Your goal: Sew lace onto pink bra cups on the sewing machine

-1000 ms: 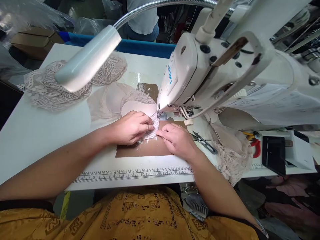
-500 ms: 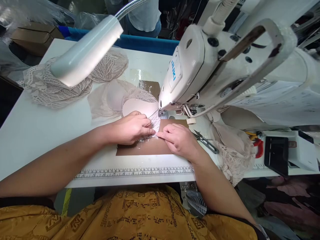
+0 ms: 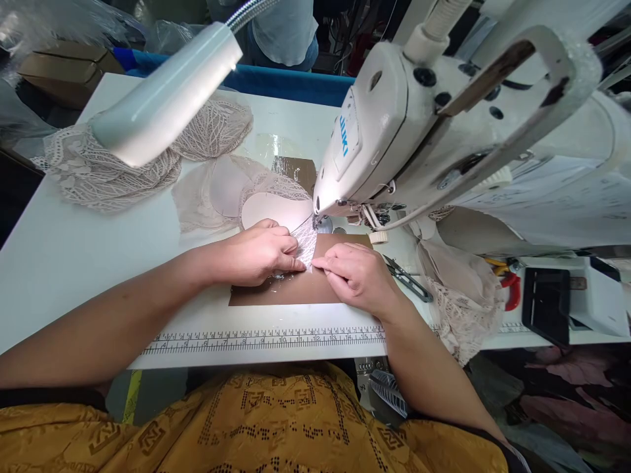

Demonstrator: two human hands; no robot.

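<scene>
A pale lace bra piece (image 3: 276,209) with a smooth cup lies under the needle area of the white sewing machine (image 3: 374,125). My left hand (image 3: 269,255) is closed on its near lace edge, with the fingers curled and the thumb stretched along the lace. On the right, my right hand (image 3: 357,276) is closed, thumb and forefinger pinched together at the tip of that edge. Both hands rest over a brown board (image 3: 290,294) taped to the table. The lace under my left fingers is hidden.
Thread snips (image 3: 408,279) lie right of my right hand. More lace pieces (image 3: 113,174) lie at the left under a lamp (image 3: 167,98), and another lace bra piece (image 3: 456,289) hangs over the front edge at right. A ruler strip (image 3: 266,340) runs along the front.
My right fingertips have shifted slightly to the right, away from my left thumb. My left hand and the lace bra piece look almost unmoved. The whole view has shifted a little.
</scene>
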